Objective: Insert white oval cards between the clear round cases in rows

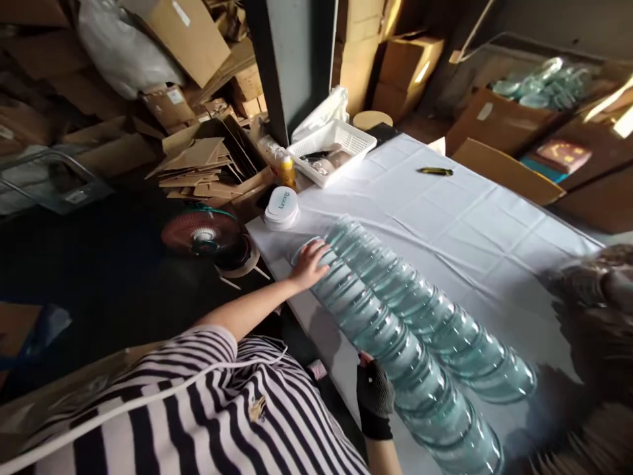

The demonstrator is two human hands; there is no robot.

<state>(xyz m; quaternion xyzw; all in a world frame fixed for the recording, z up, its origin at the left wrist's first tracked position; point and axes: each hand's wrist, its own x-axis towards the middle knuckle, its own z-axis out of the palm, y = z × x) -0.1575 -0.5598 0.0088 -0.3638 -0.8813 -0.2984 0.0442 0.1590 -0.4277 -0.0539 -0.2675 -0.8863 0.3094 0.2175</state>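
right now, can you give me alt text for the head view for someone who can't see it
A person in a striped top presses two lying rows of stacked glass lids on a white-covered table, left hand at the far end, gloved right hand nearer. Beyond sit a white basket, a round white container and cardboard boxes.

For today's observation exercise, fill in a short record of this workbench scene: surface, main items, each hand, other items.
Surface: table under a white cloth
Main items: two long rows of glass discs lying side by side
Left hand: bare, pressed on the far end of the near row
Right hand: in a dark fingerless glove, against the near row's side
Other items: white basket, yellow bottle, pen
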